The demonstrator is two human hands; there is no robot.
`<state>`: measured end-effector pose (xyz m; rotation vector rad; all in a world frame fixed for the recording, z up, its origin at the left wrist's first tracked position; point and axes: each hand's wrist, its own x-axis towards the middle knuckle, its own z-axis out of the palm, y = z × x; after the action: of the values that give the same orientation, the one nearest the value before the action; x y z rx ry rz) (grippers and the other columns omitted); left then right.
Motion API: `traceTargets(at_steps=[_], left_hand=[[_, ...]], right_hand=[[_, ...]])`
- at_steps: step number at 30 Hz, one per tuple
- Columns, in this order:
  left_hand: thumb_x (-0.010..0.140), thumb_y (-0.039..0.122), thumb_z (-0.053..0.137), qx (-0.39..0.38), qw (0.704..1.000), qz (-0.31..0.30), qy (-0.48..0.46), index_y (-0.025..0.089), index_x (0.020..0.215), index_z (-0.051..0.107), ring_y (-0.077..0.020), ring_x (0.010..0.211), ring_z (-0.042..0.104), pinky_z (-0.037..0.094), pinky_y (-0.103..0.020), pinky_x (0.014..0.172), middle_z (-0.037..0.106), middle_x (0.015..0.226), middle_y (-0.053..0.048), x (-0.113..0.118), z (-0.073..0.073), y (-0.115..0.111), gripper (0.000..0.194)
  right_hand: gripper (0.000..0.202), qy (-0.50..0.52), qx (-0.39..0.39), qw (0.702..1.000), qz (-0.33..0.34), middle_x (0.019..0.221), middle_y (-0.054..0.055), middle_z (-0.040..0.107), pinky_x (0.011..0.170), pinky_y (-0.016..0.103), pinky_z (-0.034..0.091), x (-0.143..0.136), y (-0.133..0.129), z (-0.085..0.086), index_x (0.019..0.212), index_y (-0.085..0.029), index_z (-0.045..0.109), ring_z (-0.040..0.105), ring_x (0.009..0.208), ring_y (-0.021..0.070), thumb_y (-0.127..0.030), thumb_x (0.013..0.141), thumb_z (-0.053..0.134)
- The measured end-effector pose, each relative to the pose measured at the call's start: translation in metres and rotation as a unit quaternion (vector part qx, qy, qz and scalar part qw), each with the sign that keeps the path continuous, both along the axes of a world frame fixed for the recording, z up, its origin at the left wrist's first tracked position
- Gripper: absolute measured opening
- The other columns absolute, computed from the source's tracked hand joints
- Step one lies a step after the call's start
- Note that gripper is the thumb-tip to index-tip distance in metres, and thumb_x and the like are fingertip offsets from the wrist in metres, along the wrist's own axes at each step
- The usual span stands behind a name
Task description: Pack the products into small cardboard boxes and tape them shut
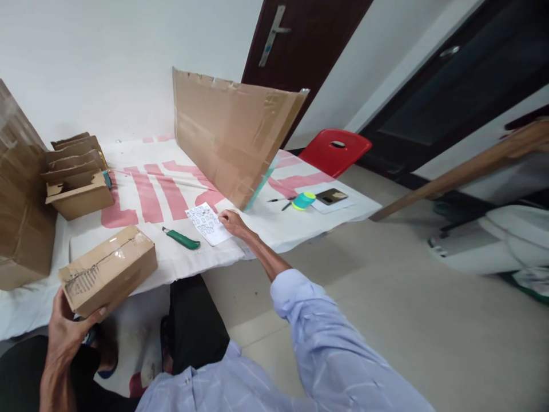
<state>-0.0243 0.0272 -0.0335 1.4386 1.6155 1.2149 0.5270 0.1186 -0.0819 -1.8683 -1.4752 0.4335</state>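
Observation:
My left hand [71, 323] grips the near end of a closed cardboard box [114, 266], which has clear tape and dark print on its top and lies at the table's front edge. My right hand [233, 222] is closed, its fingertips pinched at the right edge of a white sheet [209, 224] with rows of small printed shapes. Whether the fingers hold the sheet or a small piece from it is too fine to make out. Between box and sheet rests a green utility knife [183, 239].
A large cardboard panel [231, 131] stands upright at the table's back. Small open boxes [81, 194] and a tall carton [26, 229] are on the left. To the right lie a teal-and-yellow round item [303, 201], pens and a phone [331, 196]. Beyond is a red chair [335, 150].

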Motion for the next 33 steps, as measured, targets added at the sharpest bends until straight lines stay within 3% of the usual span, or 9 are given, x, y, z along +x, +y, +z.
traceTargets(at_steps=[6, 9, 14, 19, 21, 25, 28, 33], left_hand=[[0.042, 0.049, 0.099, -0.024, 0.999, 0.015, 0.020, 0.022, 0.130, 0.060, -0.0441, 0.133, 0.065, 0.055, -0.062, 0.118, 0.071, 0.126, -0.012, 0.005, 0.008, 0.003, 0.100], [0.042, 0.049, 0.099, -0.026, 0.999, 0.018, 0.027, 0.024, 0.127, 0.061, -0.0441, 0.132, 0.065, 0.054, -0.064, 0.119, 0.072, 0.126, -0.009, 0.004, 0.008, 0.004, 0.096], [0.043, 0.054, 0.102, -0.035, 0.999, 0.002, 0.021, 0.038, 0.127, 0.061, -0.0414, 0.136, 0.064, 0.051, -0.070, 0.123, 0.070, 0.125, 0.004, 0.000, 0.004, 0.003, 0.095], [0.044, 0.057, 0.103, -0.005, 0.999, -0.011, 0.031, 0.039, 0.130, 0.063, -0.0418, 0.138, 0.063, 0.051, -0.069, 0.124, 0.072, 0.128, 0.006, 0.000, 0.007, 0.003, 0.097], [0.040, 0.055, 0.105, 0.026, 0.999, -0.022, 0.015, 0.040, 0.137, 0.060, -0.0431, 0.147, 0.057, 0.048, -0.067, 0.127, 0.068, 0.142, 0.002, 0.000, 0.009, 0.004, 0.108], [0.046, 0.053, 0.106, 0.090, 0.995, -0.042, -0.027, 0.032, 0.154, 0.045, -0.0443, 0.160, 0.042, 0.039, -0.063, 0.131, 0.049, 0.167, -0.016, -0.003, 0.009, 0.010, 0.125], [0.050, 0.054, 0.104, 0.110, 0.992, -0.045, -0.033, 0.030, 0.149, 0.044, -0.0430, 0.159, 0.044, 0.049, -0.059, 0.123, 0.048, 0.165, -0.020, -0.005, 0.008, 0.010, 0.118], [0.056, 0.046, 0.103, 0.097, 0.992, -0.083, -0.007, 0.028, 0.137, 0.050, -0.0404, 0.151, 0.052, 0.058, -0.052, 0.109, 0.052, 0.158, -0.018, -0.010, 0.009, 0.001, 0.098]], right_hand=[[0.009, -0.019, -0.052, 0.998, 0.042, 0.085, 0.005, 0.072, 0.079, 0.029, 0.043, 0.007, 0.006, -0.014, 0.077, -0.020, 0.061, 0.059, 0.082, 0.0186, -0.020, 0.081, 0.053], [0.010, -0.031, -0.070, 0.995, 0.065, 0.087, 0.006, 0.073, 0.078, 0.028, 0.043, 0.011, 0.008, -0.016, 0.078, -0.020, 0.063, 0.059, 0.081, 0.0179, -0.017, 0.082, 0.054], [0.010, -0.054, -0.091, 0.990, 0.089, 0.086, 0.006, 0.074, 0.074, 0.027, 0.041, 0.014, 0.011, -0.019, 0.075, -0.019, 0.063, 0.059, 0.078, 0.0168, -0.012, 0.080, 0.057], [0.009, -0.077, -0.106, 0.986, 0.099, 0.086, 0.005, 0.075, 0.073, 0.026, 0.041, 0.014, 0.013, -0.022, 0.076, -0.018, 0.066, 0.060, 0.081, 0.0171, -0.011, 0.079, 0.061], [0.008, -0.088, -0.111, 0.986, 0.091, 0.087, 0.005, 0.075, 0.074, 0.026, 0.041, 0.014, 0.013, -0.023, 0.078, -0.018, 0.067, 0.060, 0.081, 0.0171, -0.011, 0.079, 0.062], [0.014, -0.115, -0.118, 0.984, 0.066, 0.097, 0.006, 0.076, 0.075, 0.026, 0.042, 0.012, 0.009, -0.022, 0.095, -0.017, 0.070, 0.061, 0.084, 0.0168, -0.013, 0.083, 0.066], [0.011, -0.143, -0.119, 0.981, 0.062, 0.098, 0.007, 0.076, 0.076, 0.027, 0.041, 0.002, -0.001, -0.019, 0.094, -0.017, 0.071, 0.062, 0.088, 0.0180, -0.012, 0.088, 0.062], [0.025, -0.200, -0.114, 0.971, 0.061, 0.105, 0.016, 0.076, 0.079, 0.031, 0.041, -0.018, -0.023, -0.020, 0.089, -0.015, 0.072, 0.064, 0.095, 0.0230, -0.012, 0.098, 0.049]])
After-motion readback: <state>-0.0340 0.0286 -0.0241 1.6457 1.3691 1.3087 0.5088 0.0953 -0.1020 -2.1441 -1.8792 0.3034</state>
